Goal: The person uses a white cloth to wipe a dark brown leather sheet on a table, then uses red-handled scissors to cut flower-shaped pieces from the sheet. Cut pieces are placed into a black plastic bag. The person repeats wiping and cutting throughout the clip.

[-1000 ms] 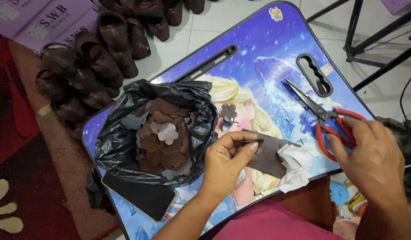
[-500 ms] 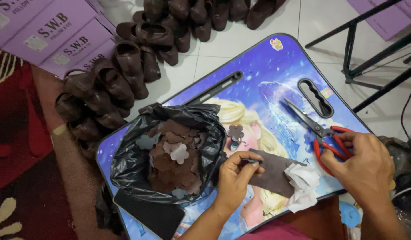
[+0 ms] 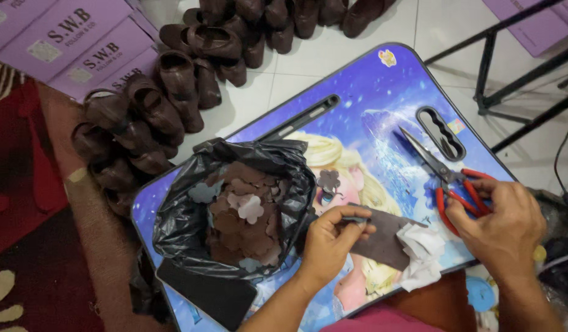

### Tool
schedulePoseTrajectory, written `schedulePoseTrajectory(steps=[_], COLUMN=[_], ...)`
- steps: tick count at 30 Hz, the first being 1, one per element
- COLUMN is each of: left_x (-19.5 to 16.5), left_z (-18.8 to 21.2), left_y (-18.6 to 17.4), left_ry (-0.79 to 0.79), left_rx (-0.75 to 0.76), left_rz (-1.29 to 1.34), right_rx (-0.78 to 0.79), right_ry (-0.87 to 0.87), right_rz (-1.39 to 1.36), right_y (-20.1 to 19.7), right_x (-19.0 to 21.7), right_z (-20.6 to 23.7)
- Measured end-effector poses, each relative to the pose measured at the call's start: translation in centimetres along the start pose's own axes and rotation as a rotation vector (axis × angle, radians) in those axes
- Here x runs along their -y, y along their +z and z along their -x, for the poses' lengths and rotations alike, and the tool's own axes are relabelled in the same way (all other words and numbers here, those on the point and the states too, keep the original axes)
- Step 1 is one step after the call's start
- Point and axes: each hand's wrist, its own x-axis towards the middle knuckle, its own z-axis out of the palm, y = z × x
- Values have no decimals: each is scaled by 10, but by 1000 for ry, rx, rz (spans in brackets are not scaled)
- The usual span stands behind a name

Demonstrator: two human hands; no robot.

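Observation:
My left hand (image 3: 333, 243) pinches a flat brown piece of material (image 3: 385, 240) on a small blue picture-printed folding table (image 3: 370, 92). My right hand (image 3: 502, 224) rests on the red handles of a pair of scissors (image 3: 446, 178) lying on the table, blades pointing up-left. A black plastic bag (image 3: 191, 215) sits open to the left of my left hand, filled with several brown flower-shaped cut-outs (image 3: 244, 212). One brown flower cut-out (image 3: 328, 179) lies loose on the table. A crumpled white cloth (image 3: 422, 255) lies under the brown piece.
Several dark brown shoes (image 3: 155, 104) are heaped on the white tiled floor behind and left of the table. Purple boxes (image 3: 62, 37) lie at top left. A red rug (image 3: 26, 203) is at left. Black metal stand legs (image 3: 499, 67) stand at right.
The view has shifted, so the table sits lower and more shoes and boxes show. My right hand has settled further over the scissor handles. My left hand still holds the brown piece.

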Motion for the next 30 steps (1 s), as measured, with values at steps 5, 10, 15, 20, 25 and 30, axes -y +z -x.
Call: schedulePoseTrajectory(steps=[5, 10, 15, 20, 25, 30], left_x=[-3, -5, -17, -36, -49, -56], left_z=[-5, -2, 6, 15, 19, 21], left_y=[0, 3, 5, 8, 10, 11], left_ry=[4, -42, -107, -139, -123, -114], left_rx=[-17, -76, -142, -108, -104, -111], left_rz=[-44, 157, 172, 227, 197, 108], right_rx=[-2, -14, -54, -9, 130, 520], right_ry=[93, 204, 305, 524, 762, 371], right_rz=[-85, -266, -831, -1395, -1902, -1545], right_y=[-6, -12, -12, -7, -24, -53], right_x=[7, 9, -4, -23, -42, -25], right_z=[-3, 5, 18, 35, 72, 89])
